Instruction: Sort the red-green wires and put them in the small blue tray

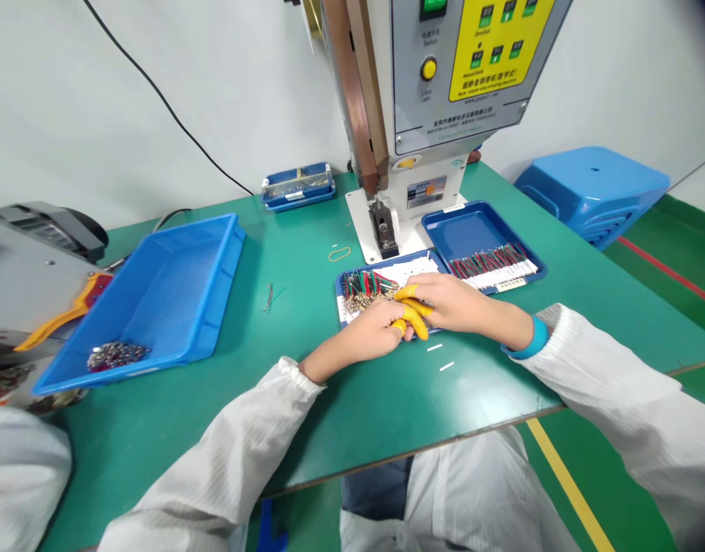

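Observation:
My left hand (376,330) and my right hand (447,300) meet over the near edge of a blue tray (339,295), yellow covers on some fingers. Both have their fingers pinched together; whatever lies between them is too small or hidden to name. Under and beside them the tray holds a pile of wires with metal ends (367,290) in red, green and black, plus small white pieces (413,267). To the right, a second blue tray (459,228) carries a row of red, green and black wires with white sleeves (499,264).
A crimping machine (433,153) stands behind the trays. At left is a large blue bin (179,268) with metal parts (117,354). A rubber band (339,254), loose wires (268,297) and two white strips (446,366) lie on the green table (306,337). A blue stool (599,184) stands beyond.

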Tool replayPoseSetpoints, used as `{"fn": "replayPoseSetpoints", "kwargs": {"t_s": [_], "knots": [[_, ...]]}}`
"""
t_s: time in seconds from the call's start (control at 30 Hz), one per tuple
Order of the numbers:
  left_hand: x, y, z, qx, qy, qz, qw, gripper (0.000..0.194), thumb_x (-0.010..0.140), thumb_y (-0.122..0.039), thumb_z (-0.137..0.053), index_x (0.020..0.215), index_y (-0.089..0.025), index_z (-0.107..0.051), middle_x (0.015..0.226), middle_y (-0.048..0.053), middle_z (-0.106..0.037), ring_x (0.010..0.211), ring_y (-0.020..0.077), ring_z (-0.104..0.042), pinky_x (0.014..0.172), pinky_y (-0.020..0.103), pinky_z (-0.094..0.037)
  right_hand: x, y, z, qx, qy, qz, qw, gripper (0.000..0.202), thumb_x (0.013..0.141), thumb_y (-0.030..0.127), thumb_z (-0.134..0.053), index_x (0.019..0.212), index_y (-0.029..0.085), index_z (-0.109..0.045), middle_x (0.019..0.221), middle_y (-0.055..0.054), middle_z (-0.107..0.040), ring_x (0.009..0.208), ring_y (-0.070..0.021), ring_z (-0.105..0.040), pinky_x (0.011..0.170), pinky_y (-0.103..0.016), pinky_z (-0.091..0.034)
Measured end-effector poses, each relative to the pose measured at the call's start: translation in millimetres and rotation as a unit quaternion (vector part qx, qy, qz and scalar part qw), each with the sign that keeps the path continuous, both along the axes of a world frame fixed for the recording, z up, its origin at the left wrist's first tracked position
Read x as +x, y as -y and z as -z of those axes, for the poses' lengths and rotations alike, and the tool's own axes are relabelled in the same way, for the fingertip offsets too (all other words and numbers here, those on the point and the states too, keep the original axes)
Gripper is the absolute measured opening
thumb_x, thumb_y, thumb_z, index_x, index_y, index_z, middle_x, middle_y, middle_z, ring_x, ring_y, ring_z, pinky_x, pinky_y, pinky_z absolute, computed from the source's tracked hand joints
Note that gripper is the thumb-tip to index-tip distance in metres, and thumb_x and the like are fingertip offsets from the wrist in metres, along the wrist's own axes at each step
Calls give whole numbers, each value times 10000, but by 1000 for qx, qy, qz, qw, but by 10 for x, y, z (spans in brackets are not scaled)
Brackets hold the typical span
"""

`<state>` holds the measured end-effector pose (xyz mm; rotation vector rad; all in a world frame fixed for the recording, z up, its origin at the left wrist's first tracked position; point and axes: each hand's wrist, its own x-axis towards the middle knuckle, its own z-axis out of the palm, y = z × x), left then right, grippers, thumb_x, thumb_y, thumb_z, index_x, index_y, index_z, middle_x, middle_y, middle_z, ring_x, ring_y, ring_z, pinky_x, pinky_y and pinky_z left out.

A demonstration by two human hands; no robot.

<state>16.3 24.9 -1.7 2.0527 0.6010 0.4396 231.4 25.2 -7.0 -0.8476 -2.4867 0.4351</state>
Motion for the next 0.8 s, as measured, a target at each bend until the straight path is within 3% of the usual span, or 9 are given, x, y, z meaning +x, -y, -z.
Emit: {"fn": "replayPoseSetpoints", "kwargs": {"t_s": [0.8], "knots": [[-4,3,1,2,6,1,1000,457,679,34,-418,887,-130,-791,724,10,-682,664,113,-595,688,225,-462,3,-12,1,-10,14,-2,1000,258,947,163,-622,1190,166,-707,975,-83,-704,893,-215,-640,813,-335,-495]]}}
